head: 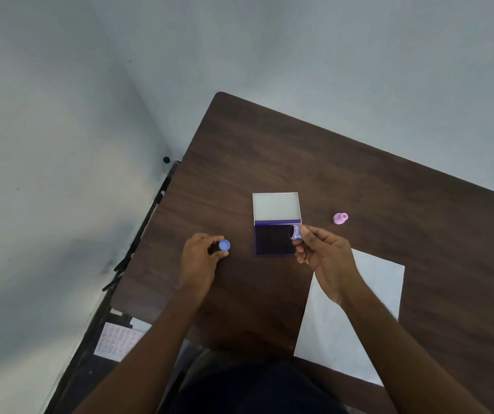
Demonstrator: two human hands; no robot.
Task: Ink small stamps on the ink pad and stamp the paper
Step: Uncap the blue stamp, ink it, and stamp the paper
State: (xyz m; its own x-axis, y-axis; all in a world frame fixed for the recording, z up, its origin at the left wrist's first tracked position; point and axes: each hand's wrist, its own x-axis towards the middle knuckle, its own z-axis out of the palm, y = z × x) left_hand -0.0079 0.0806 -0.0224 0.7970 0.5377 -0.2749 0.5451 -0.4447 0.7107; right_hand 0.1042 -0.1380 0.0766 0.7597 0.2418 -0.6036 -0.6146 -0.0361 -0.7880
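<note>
An open ink pad [274, 239] lies mid-table, its dark purple pad facing up and its white lid [275, 206] raised behind. My right hand [322, 258] pinches a small blue stamp [295, 232] tilted sideways over the pad's right edge, dark face turned left. My left hand [199, 258] rests on the table left of the pad and holds a small blue cap [224, 245] between its fingertips. A white sheet of paper [356, 318] lies to the right under my right forearm. A pink stamp [340, 218] lies on its side right of the pad.
The dark wooden table [299, 162] stands in a corner against pale walls. Its left edge drops to a black frame [138, 243]. A pale bubble sheet [117, 342] lies low at the left, below the table.
</note>
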